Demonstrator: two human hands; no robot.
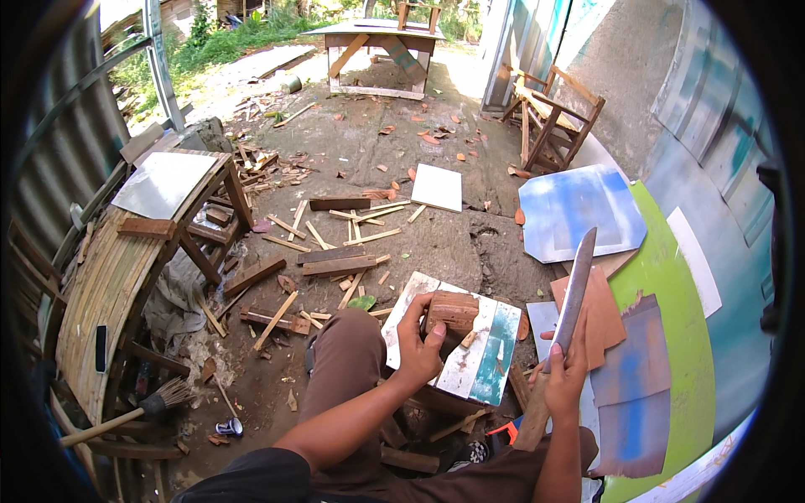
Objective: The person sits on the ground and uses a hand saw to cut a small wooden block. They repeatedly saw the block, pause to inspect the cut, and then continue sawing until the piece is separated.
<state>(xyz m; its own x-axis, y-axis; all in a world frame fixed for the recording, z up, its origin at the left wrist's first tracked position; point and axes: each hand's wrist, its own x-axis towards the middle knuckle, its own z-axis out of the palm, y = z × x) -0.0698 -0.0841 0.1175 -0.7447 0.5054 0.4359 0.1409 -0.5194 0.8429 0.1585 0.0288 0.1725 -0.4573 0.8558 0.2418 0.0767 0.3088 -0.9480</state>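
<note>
Head view: the left hand [418, 352] is partly closed, the thumb on the near side and the fingers spread around the left part of a brown wood block [454, 311]. The block is on a low work stand [496, 356] with a worn white and teal top, directly in front of the person's bent knee. A small pale wood piece [468, 339] lies beside the block, at its near right.

The right hand [567, 369] is curled around a machete [577, 289] near where blade meets handle; the fingers are closed on it. The blade points up and slightly right, well apart from the block; the wooden handle slants down below the hand.

Beyond the stand, the ground carries loose wood strips [340, 266] and a white square panel [438, 187]. On the left is a slatted bench [113, 289] bearing a dark flat object [101, 348]; a brush [163, 398] and a can [228, 427] are near its lower end. On the right, a blue and white panel [579, 210] overlaps a lime green sheet [692, 360]. A wooden chair [558, 117] is by the right wall, and a table [373, 38] is at the far end.
</note>
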